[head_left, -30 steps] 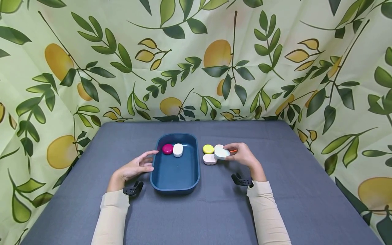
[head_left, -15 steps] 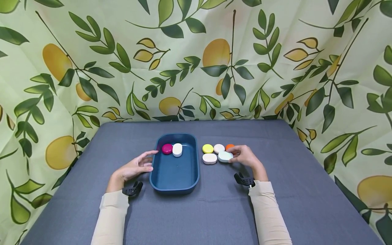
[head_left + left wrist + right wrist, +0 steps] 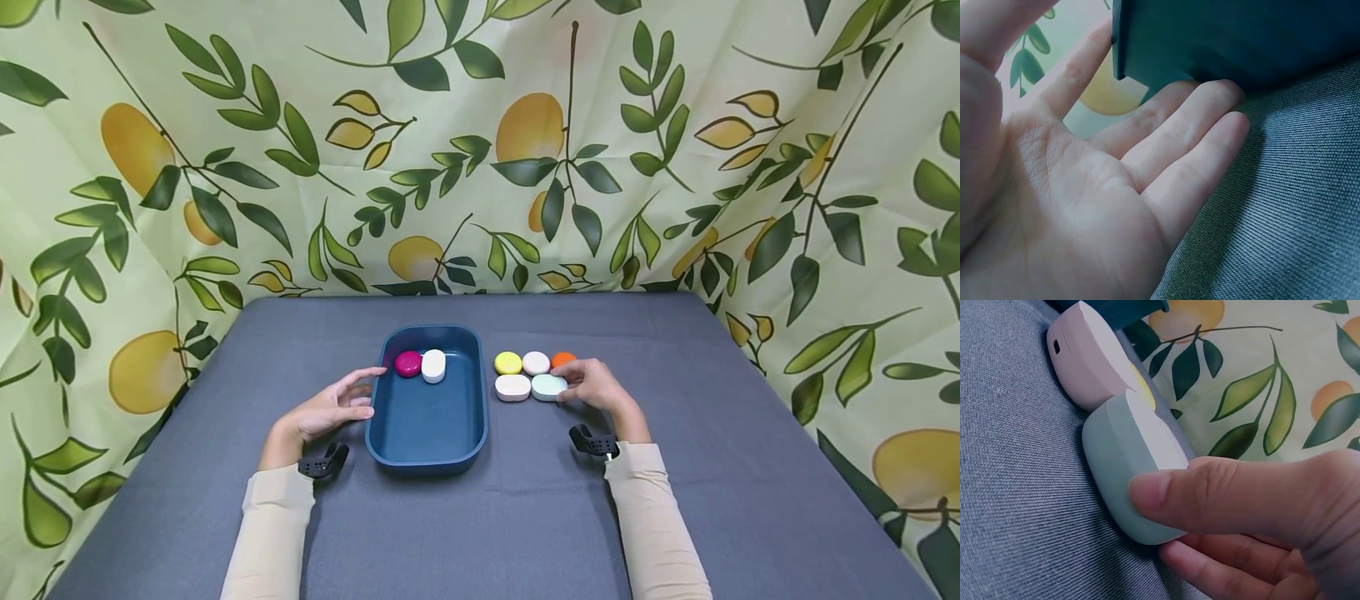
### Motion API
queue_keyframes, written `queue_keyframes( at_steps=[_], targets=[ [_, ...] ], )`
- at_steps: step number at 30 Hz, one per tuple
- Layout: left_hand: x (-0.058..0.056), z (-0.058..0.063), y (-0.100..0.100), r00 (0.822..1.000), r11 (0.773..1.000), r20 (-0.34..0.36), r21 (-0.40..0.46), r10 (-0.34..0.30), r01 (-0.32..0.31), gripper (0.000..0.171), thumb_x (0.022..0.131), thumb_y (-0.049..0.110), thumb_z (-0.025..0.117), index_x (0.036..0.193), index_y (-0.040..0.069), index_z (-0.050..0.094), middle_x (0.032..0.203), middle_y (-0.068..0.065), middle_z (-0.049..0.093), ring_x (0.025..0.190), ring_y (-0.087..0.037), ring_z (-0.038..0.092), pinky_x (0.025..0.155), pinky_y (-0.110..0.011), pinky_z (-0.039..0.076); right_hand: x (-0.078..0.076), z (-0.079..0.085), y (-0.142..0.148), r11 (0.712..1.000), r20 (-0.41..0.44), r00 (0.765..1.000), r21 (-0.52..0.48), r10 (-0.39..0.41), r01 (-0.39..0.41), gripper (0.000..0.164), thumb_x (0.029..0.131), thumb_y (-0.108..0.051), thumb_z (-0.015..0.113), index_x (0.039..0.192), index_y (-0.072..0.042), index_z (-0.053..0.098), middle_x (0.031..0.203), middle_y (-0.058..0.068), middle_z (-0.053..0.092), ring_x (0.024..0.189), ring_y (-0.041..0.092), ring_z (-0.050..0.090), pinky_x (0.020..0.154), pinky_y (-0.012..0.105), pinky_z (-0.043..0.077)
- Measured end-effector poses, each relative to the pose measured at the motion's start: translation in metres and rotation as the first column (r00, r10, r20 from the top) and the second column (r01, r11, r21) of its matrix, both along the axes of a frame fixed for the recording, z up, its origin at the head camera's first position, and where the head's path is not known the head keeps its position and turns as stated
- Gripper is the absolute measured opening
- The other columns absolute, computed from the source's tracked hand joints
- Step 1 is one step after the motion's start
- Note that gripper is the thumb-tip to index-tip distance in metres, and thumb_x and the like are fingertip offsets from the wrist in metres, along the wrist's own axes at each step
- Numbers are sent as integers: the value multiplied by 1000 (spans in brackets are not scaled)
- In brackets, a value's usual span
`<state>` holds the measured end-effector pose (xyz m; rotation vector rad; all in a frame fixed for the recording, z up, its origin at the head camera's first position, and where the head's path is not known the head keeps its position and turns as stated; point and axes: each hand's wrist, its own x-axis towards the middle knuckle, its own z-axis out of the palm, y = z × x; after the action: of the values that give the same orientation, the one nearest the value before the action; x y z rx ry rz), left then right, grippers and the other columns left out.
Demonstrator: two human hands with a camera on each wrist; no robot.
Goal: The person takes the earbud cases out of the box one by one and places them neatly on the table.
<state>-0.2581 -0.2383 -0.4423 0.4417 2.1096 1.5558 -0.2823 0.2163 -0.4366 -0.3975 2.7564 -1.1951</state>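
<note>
In the head view a light blue earbud case (image 3: pixel 549 387) sits on the table, its long side facing me. My right hand (image 3: pixel 600 387) pinches its right end; in the right wrist view the thumb (image 3: pixel 1154 490) presses the case's side, with the other fingers curled around the end. Beside it lies a pale pink earbud case (image 3: pixel 513 387) with a small port slot. My left hand (image 3: pixel 333 408) rests against the left side of a dark blue bin (image 3: pixel 427 433), fingers loosely extended and thumb near its rim. A magenta round case (image 3: pixel 408 364) and a white case (image 3: pixel 433 367) are in the bin.
Behind the two oval cases stands a row of round ones: yellow (image 3: pixel 507 362), pale pink (image 3: pixel 536 363) and orange (image 3: pixel 562 359). The grey cloth-covered table (image 3: pixel 465 533) meets a leaf-and-fruit patterned curtain (image 3: pixel 450 108) at the back and sides.
The right hand has lowered the light blue case from over the round pale pink one to the table, beside the oval pink case. The left hand and bin stay put.
</note>
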Motion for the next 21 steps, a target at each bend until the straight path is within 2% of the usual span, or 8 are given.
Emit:
queue_keyframes(
  at_steps=[11, 21],
  targets=[
    [0, 1, 0, 1000, 1000, -3, -13, 5, -5, 74, 91, 21, 65, 152, 15, 22, 154, -28, 28, 139, -46, 35, 112, -59, 36, 4, 10, -1, 999, 4, 1000, -27, -24, 24, 42, 73, -4, 80, 111, 8, 67, 109, 26, 70, 101, 35, 68, 87, 42, 56],
    [1, 1, 1, 1000, 1000, -6, -1, 7, -7, 74, 92, 19, 64, 152, 13, 21, 152, -29, 31, 136, -43, 40, 112, -58, 36, 10, 26, -6, 997, -56, 998, -83, 1, -6, 42, 77, -6, 77, 115, 10, 64, 113, 28, 68, 105, 40, 67, 90, 43, 55]
  ],
)
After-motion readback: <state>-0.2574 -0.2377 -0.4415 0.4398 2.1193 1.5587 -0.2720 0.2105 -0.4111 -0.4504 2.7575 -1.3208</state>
